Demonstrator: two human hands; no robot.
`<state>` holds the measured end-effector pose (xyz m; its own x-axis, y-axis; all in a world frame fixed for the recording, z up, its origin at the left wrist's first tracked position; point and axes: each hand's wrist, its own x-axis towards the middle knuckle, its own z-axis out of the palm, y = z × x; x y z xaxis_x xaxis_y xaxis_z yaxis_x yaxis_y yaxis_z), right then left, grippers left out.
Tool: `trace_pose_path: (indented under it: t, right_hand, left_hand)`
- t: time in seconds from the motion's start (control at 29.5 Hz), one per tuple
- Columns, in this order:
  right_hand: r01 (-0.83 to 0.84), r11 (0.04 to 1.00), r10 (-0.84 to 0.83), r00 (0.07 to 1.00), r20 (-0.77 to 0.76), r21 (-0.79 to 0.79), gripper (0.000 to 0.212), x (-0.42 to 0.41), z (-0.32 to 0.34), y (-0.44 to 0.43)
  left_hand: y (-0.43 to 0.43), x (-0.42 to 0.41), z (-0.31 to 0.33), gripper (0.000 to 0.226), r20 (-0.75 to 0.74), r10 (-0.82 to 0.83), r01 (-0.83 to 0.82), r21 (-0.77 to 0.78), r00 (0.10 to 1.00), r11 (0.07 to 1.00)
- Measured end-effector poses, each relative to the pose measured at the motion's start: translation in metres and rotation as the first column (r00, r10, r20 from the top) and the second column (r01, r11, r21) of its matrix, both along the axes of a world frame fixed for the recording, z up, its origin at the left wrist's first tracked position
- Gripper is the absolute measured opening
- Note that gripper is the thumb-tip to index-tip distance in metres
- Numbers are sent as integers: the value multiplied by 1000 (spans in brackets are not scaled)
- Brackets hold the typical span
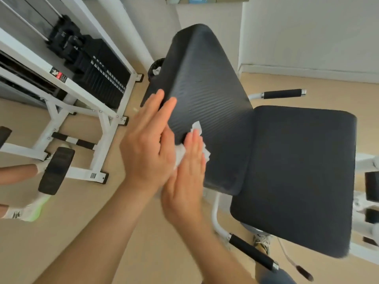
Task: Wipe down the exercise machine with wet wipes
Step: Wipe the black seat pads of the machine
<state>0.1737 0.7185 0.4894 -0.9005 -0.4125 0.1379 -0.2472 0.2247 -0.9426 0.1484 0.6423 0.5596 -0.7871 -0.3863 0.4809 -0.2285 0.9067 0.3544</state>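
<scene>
Head view: wet wipe [180, 155], white and crumpled, pressed on the lower edge of the exercise machine's black ribbed back pad [205, 78]. Right hand [184, 181] lays straight fingers [194, 144] flat over it. Left hand [147, 144] has straight fingers [162, 111] close together, just left. Wipe mostly hidden by both hands; right forearm blurred.

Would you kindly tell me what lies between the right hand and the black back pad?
A crumpled white wet wipe, pressed by the flat right hand against the back pad; the head view shows it.
</scene>
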Motion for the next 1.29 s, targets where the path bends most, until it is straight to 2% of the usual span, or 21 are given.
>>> trace_pose_path:
  t: [0.03,0.1,0.17,0.24,0.3,0.34,0.37,0.41,0.47,0.54,0.64,0.71,0.74,0.81,0.88,0.95,1.05,1.15,1.22,1.25,1.29]
  right_hand:
    - [-36,999,37,997,-64,24,63,-5,-17,8]
    - [-35,999,36,998,-52,16,68,-10,-50,28]
    - [72,997,-67,989,132,-35,63,-7,-59,35]
    - [130,991,-120,963,240,-26,57,-6,-35,19]
    - [-13,1000,12,999,-32,-22,56,-17,-1,2]
    - [-106,994,113,961,-251,39,56,-25,11,-5]
    - [-174,974,222,851,-476,142,55,-34,23,-10]
    - [-204,948,315,722,-616,245,51,-42,31,-14]
    - [-224,876,482,450,-752,427,45,-57,43,-14]
    - [-154,805,591,123,-798,572,38,-64,48,-12]
    - [39,679,706,-313,-636,734,34,-67,42,-5]
    - [255,527,785,-512,-350,810,38,-69,24,13]
    - [348,433,810,-556,-189,831,41,-70,11,23]
    - [451,256,840,-542,34,855,50,-70,-14,40]
    - [504,139,827,-533,180,852,55,-73,-43,50]
    - [530,89,785,-559,268,844,57,-76,-67,57]
    - [574,51,715,-592,372,817,57,-78,-104,65]
    - [652,-21,624,-583,519,758,57,-79,-128,81]
    - [562,-64,647,-605,463,824,55,-80,-132,93]
    - [411,-80,737,-589,331,908,51,-86,-131,108]
    - [187,-66,856,-494,151,980,47,-88,-130,121]
  left_hand:
    - [-1,1,0,44,-23,-13,13,31,1000,999]
    - [-3,5,-1,43,-84,-26,31,69,996,997]
    - [-7,6,2,41,-141,-40,59,137,989,989]
    - [-9,7,7,39,-216,-37,105,313,976,944]
    - [-11,14,16,40,-311,64,140,591,948,795]
    - [-13,22,18,41,-330,139,136,687,934,713]
    - [-14,36,18,41,-329,213,111,739,920,665]
    - [-13,53,15,41,-320,266,79,761,909,644]
    - [-8,80,-1,38,-289,348,48,825,892,563]
    - [-4,95,-21,33,-236,429,21,893,872,449]
    - [5,107,-48,38,-148,493,-54,927,857,372]
    - [19,114,-61,47,-123,489,-72,930,864,361]
    - [27,119,-70,46,-108,484,-83,931,868,355]
    - [39,126,-91,37,-43,470,-149,919,882,364]
    - [51,130,-116,33,19,464,-210,907,886,364]
    - [63,126,-135,35,75,417,-241,900,906,362]
    - [82,118,-163,36,162,335,-299,861,928,411]
    - [105,113,-179,35,213,267,-317,831,940,456]
    - [119,112,-179,33,184,261,-295,817,948,495]
    - [130,107,-176,31,175,259,-291,796,950,530]
    - [139,105,-172,30,175,258,-296,767,950,569]
